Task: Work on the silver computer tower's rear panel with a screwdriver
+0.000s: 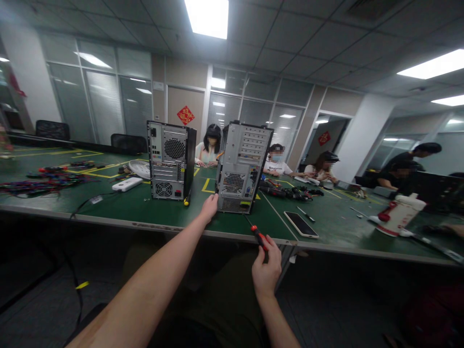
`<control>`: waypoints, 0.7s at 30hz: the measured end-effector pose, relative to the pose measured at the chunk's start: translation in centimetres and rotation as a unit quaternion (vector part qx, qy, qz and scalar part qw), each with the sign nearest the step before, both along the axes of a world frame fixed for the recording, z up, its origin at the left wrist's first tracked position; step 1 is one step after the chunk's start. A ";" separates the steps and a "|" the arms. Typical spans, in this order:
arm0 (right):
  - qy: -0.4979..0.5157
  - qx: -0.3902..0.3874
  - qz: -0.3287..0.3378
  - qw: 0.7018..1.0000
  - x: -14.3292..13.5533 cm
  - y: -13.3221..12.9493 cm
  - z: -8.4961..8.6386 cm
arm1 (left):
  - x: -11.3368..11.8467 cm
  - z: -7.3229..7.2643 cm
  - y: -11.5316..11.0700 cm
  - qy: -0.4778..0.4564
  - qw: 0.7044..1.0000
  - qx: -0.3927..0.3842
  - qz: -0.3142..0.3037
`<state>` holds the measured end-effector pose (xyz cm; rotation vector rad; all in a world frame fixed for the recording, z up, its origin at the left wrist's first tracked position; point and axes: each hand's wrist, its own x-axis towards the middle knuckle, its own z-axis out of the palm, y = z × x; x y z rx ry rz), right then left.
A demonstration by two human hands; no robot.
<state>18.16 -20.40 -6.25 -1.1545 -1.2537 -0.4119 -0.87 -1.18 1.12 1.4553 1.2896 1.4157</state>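
Note:
A computer tower [232,166] stands upright on the green table, its back panel of vents and ports facing me and leaning slightly to one side. My left hand [210,207] is closed against its lower left edge, with most of the fingers hidden behind the case. In my right hand [267,266] is a screwdriver [258,235] with a red and black handle. Its thin shaft points up and left toward the tower's bottom edge; whether the tip touches anything I cannot tell. To the left, a second computer tower [167,162] also stands back-side toward me.
Beside the second tower lies a yellow-ended tool [186,201]. Further left are a white power strip [126,184] and a heap of cables [47,180]. A phone [300,224] and a white tumbler [398,215] occupy the right side. Several people sit across the table.

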 end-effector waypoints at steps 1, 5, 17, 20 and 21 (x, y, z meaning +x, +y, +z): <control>-0.003 0.002 0.000 1.000 0.0 0.0 0.0 | 0.0 0.0 0.0 -0.002 1.000 -0.001 0.000; -0.012 0.008 0.000 1.000 0.0 0.0 0.0 | 0.0 0.0 0.0 -0.003 1.000 -0.004 -0.005; 0.009 -0.005 0.003 1.000 -0.2 -0.1 0.2 | 0.0 -0.2 0.2 0.003 1.000 0.003 -0.002; 0.019 -0.021 0.002 1.000 -0.4 -0.4 0.5 | 0.0 -0.2 0.3 0.007 1.000 0.004 -0.002; 0.021 -0.026 0.000 0.999 -0.4 -0.4 0.5 | 0.0 -0.2 0.3 0.008 1.000 0.006 -0.001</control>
